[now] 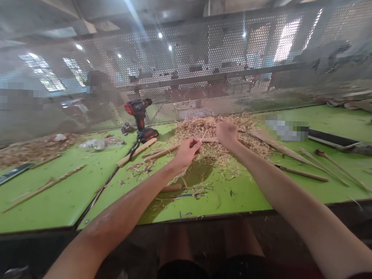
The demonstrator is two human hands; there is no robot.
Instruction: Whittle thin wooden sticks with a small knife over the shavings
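Above the green table [232, 201], my left hand [188, 152] is closed, its thumb and fingertips pinching a wooden stick [210, 139]. The pale stick runs right, to the underside of my right hand [227, 134]. That right hand is a fist with its back towards me. A thin dark tool [242, 131] shows on both sides of the fist; its kind is hidden by the fingers. A thin pale sliver [204, 135] rises by the left fingertips. Wood shavings [192, 126] are heaped behind both hands.
A cordless drill [139, 117] stands at back left, near a clear plastic bag [101, 143]. Wooden strips [137, 152] lie beside a table seam. At right are a dark-bladed tool [304, 173], long sticks and a phone [334, 138]. A perforated screen [188, 82] stands behind.
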